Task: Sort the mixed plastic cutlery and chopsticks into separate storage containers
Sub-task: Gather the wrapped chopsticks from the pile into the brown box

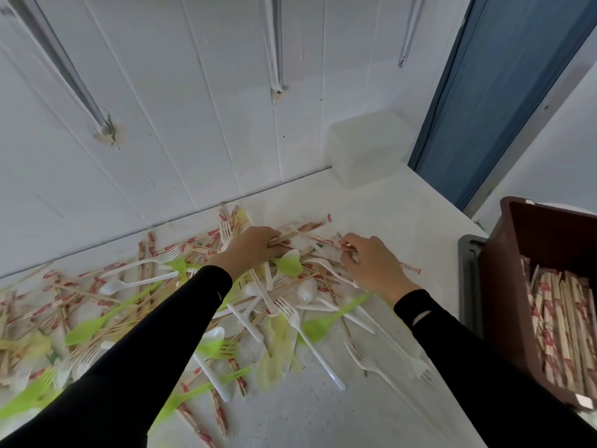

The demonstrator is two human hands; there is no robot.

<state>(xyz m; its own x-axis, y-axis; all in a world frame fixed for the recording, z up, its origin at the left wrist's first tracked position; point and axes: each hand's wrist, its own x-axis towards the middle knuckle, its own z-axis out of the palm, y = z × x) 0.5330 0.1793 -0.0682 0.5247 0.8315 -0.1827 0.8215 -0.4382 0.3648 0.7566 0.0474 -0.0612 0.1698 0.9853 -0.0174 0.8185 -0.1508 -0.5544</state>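
Step in hand: gathering chopsticks from the mixed pile.
Left hand grips several chopsticks; right hand pinches one wrapped pair, both at the pile's far edge. Next move, as judged: carry them right into the bin, which holds chopsticks.

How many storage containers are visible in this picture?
2: a translucent box at the table's far corner, and a brown bin on the right, holding chopsticks. A dark tray edge beside it may be a third.
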